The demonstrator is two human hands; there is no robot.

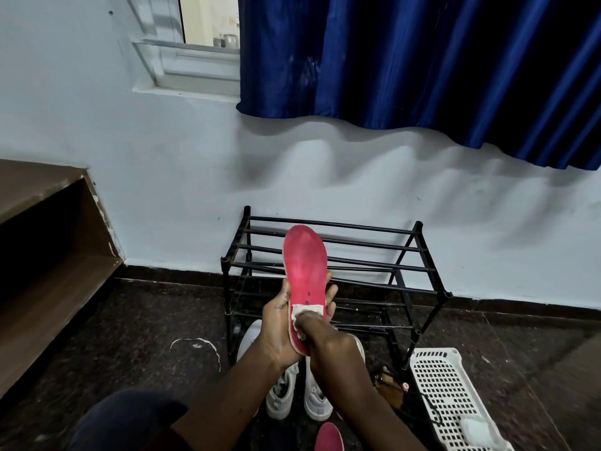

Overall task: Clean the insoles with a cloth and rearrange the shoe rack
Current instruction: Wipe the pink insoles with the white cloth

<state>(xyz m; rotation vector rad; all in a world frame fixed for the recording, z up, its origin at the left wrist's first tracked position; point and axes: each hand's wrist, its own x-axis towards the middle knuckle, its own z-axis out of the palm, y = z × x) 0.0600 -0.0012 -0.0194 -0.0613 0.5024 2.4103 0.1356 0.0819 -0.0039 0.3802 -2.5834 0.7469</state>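
A: What stands at far left?
B: A brown shelf [48, 255] against the pale wall [162, 190]. A window [201, 43] sits above, with a blue curtain [422, 60] hanging to its right.

A: And the hands?
B: Both are at centre, raised in front of the black rack [418, 227], which stands on the dark floor [130, 320] against the wall. The left hand [279, 327] grips a red insole [304, 262] from beneath, thumb on one edge and fingers curled round the other, toe end up. The right hand [328, 340] is curled over a white cloth [309, 312] and presses it on the insole's heel end.

A: What lies below them?
B: A pair of white shoes [283, 398] on the floor before the rack, and a second insole [329, 437], also red, at the bottom edge.

A: To the right?
B: A brown sandal [390, 388], partly hidden by the right arm, then a white basket [445, 385] on the floor near the rack's right leg.
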